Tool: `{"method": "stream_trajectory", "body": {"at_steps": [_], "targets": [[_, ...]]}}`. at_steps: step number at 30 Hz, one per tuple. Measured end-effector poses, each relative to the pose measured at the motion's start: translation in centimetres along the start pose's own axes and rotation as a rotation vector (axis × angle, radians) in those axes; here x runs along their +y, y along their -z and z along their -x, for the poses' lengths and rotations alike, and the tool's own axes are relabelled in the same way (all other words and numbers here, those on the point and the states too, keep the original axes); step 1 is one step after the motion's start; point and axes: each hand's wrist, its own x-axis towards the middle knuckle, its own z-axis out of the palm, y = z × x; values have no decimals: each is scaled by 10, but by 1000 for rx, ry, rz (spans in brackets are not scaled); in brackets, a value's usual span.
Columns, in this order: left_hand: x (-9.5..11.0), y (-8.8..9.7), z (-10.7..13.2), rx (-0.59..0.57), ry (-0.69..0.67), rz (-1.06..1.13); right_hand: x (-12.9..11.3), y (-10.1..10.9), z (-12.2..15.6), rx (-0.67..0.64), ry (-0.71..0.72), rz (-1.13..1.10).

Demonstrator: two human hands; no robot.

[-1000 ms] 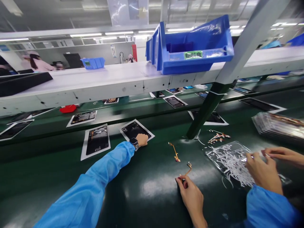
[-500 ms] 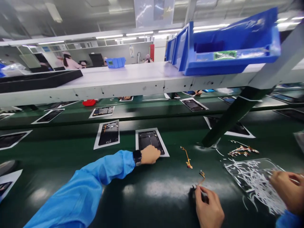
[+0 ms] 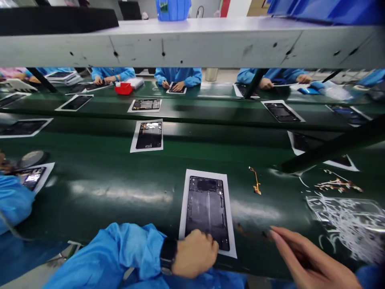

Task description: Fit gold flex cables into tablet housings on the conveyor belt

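Observation:
A black tablet housing (image 3: pixel 207 208) lies on a white sheet (image 3: pixel 231 241) near the front edge of the green bench. My left hand (image 3: pixel 197 253), a dark watch on its wrist, rests on the housing's lower edge with fingers curled round it; the fingertips are hidden. From the lower right comes my right hand (image 3: pixel 313 257), thumb and forefinger pinched on a thin flex cable (image 3: pixel 240 228) smeared by motion. Another orange flex cable (image 3: pixel 255 182) lies on the bench beyond that hand.
A clear tray (image 3: pixel 313 204) of white strips and a pile of flex cables (image 3: pixel 339 184) lie at the right. A dark slanting post (image 3: pixel 331 146) and an overhead shelf (image 3: pixel 180 50) stand in front. Co-workers in blue sleeves (image 3: pixel 177 76) sit opposite; another blue sleeve (image 3: pixel 13 200) is at left.
My left hand has drawn the tablet housing and its sheet towards me. My right hand still pinches the flex cable. The view has tipped down; another hand over the tray has left view.

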Motion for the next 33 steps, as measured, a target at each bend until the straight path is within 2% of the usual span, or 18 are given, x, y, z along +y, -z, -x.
{"method": "stream_trajectory", "body": {"at_steps": [2,4,6,8,11,13,15,17,21,27,33], "targets": [[-20,28,17,18,18,195,-14,3,-10,-132,86,-59],[-40,53,31,170,55,430,-31,0,-22,-272,116,-111],[-51,66,36,333,49,650,-50,-9,-36,-422,88,-157],[-54,63,31,415,20,820,-66,-26,-53,-544,31,-201],[-54,38,18,430,109,908,-78,-59,-81,-624,-34,-255],[-58,19,12,477,206,806,-77,-82,-99,-629,-44,-255],[-66,5,12,558,254,594,-71,-104,-114,-644,-62,-241],[-76,-4,17,602,236,356,-64,-124,-125,-664,-90,-248],[-92,-10,25,570,180,58,-53,-158,-138,-716,-103,-248],[-102,-14,16,540,175,-54,-43,-194,-152,-751,-13,-68],[-103,-18,2,550,169,-44,-40,-208,-161,-772,8,4]]}}
